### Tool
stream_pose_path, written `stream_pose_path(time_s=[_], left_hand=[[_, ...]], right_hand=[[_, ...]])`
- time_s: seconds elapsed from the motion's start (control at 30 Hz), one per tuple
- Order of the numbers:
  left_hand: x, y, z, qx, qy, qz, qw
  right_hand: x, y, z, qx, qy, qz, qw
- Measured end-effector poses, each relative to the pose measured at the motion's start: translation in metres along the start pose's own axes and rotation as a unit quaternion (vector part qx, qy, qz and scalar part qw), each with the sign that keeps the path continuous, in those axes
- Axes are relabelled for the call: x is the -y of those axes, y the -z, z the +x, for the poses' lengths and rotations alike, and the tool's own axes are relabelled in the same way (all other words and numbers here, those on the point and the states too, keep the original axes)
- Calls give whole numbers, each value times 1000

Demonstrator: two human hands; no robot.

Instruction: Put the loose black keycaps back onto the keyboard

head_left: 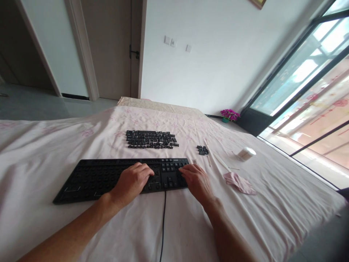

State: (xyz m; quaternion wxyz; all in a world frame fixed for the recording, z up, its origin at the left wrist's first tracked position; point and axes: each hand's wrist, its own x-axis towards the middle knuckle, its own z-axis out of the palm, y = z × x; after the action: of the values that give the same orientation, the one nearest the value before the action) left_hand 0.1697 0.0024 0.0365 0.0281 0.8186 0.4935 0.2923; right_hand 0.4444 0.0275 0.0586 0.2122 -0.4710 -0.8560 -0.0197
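A black keyboard lies on a bed covered by a pale pink sheet. Most of its keycaps are off; the number pad at its right end still carries keys. My left hand rests on the keyboard's right-middle part, fingers curled onto it. My right hand touches the keyboard's right end, fingers on the number pad edge. Whether either hand pinches a keycap is hidden. Rows of loose black keycaps lie on the sheet beyond the keyboard.
A small heap of keycaps and thin white sticks lie right of the keyboard. A crumpled pink cloth and a white round container sit further right. The keyboard cable runs toward me. A window is at right.
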Motion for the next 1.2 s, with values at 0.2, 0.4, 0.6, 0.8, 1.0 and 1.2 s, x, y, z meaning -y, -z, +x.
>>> stream_pose_path(time_s=[0.2,0.4,0.6,0.8,1.0,1.2], left_hand=[[1,-1,-1,1,-8,-3,1000],[2,-2,-2,-2,-13,-1,1000],[2,-2,-1,-5,-9,-5,1000],[1,0,0,14,12,-19,1000],[-2,5,13,53,84,-44,994],[-16,-1,68,63,109,-142,982]], right_hand=[[-49,6,2,-100,-163,86,978],[-84,10,-4,-18,-243,0,970],[-71,22,-7,122,17,-69,990],[-94,34,-15,157,170,-128,964],[-94,48,-2,-9,40,-9,999],[-44,32,34,-98,-96,304,943]])
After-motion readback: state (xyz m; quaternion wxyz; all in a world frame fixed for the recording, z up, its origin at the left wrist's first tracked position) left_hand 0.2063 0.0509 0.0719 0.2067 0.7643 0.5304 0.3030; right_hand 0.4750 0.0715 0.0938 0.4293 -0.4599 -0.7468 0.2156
